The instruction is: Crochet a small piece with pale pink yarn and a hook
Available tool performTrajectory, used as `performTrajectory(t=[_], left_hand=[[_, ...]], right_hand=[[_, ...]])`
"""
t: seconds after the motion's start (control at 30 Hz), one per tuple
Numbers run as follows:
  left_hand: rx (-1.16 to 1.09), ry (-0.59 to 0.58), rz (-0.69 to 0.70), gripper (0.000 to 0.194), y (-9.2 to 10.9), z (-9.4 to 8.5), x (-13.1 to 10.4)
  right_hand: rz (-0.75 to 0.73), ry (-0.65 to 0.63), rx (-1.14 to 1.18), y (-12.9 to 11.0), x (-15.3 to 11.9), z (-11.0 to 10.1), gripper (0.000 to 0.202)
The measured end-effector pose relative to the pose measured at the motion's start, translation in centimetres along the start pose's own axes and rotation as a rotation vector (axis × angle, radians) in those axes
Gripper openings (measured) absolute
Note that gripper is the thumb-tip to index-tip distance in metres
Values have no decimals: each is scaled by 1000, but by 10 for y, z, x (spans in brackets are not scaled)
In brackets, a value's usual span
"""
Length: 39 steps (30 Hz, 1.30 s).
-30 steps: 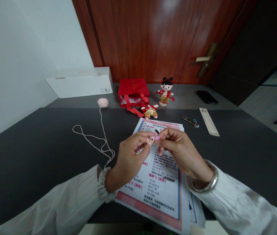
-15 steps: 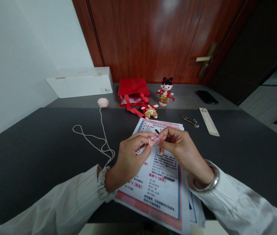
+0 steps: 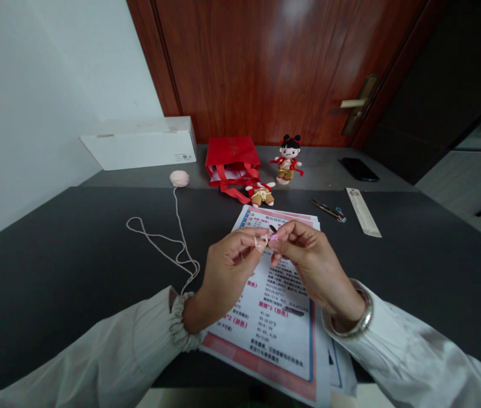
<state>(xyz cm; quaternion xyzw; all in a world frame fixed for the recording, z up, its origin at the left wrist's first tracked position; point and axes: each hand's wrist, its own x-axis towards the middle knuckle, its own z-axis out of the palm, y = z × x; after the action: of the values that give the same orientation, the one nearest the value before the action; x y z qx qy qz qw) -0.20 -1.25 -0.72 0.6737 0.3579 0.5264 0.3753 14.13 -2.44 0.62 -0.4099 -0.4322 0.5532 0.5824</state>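
Pale pink yarn (image 3: 260, 241) is looped around the fingers of my left hand (image 3: 228, 272), which pinches a small crocheted piece at the fingertips. My right hand (image 3: 308, 252) meets it, thumb and forefinger closed on a slim crochet hook (image 3: 273, 238) with a pinkish-purple part; a dark end sticks up above the fingers. The hook's tip and most of the piece are hidden by fingers. Beneath both hands lie printed pattern sheets (image 3: 285, 323). From a ball of yarn (image 3: 180, 178) at the back left, a loose strand (image 3: 177, 221) runs towards my left wrist.
A white box (image 3: 142, 147) and a red bag (image 3: 232, 156) stand at the back. Near the bag are a headless doll body (image 3: 261, 194) and a finished doll (image 3: 288, 161). To the right lie scissors-like snips (image 3: 328, 209), a pale packet (image 3: 363, 212) and a phone (image 3: 358, 169).
Both hands stay together over the sheets. The left fingertips have shifted slightly and the right fingers have drawn in a little around the hook.
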Motion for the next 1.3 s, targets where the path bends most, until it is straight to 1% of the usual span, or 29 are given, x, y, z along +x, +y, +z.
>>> performTrajectory(t=[0.13, 0.3, 0.47, 0.57, 0.67, 0.77, 0.83, 0.9, 1.03, 1.13, 1.2, 1.3], left_hand=[[18, 11, 10, 11, 0, 1, -2], [92, 28, 78, 12, 1, 1, -2], [150, 38, 107, 12, 0, 1, -1], [187, 26, 124, 12, -2, 0, 0], [253, 14, 180, 15, -3, -1, 1], [307, -13, 248, 18, -3, -2, 2], [327, -42, 267, 19, -3, -3, 3], [339, -62, 275, 18, -4, -3, 3], [374, -89, 290, 14, -6, -3, 1], [377, -96, 285, 14, -6, -3, 1], [363, -88, 269, 14, -5, -2, 1], [344, -100, 264, 15, -5, -2, 2]], right_hand=[[-15, 27, 65, 2, -1, 3, 21], [22, 46, 111, 1, -2, 6, 23], [25, 30, 62, 2, -1, 3, 13], [10, 9, 23, 2, 1, 1, 10], [12, -27, -49, 1, 2, 0, 12], [66, -68, -55, 1, 2, -1, 17], [93, -83, -38, 1, 3, -2, 19], [75, -97, -89, 2, 5, -4, 19], [-39, -91, -302, 1, 9, -7, 21], [-63, -87, -361, 1, 11, -10, 18], [-20, -109, -327, 1, 10, -11, 16], [96, -153, -173, 0, 8, -10, 20]])
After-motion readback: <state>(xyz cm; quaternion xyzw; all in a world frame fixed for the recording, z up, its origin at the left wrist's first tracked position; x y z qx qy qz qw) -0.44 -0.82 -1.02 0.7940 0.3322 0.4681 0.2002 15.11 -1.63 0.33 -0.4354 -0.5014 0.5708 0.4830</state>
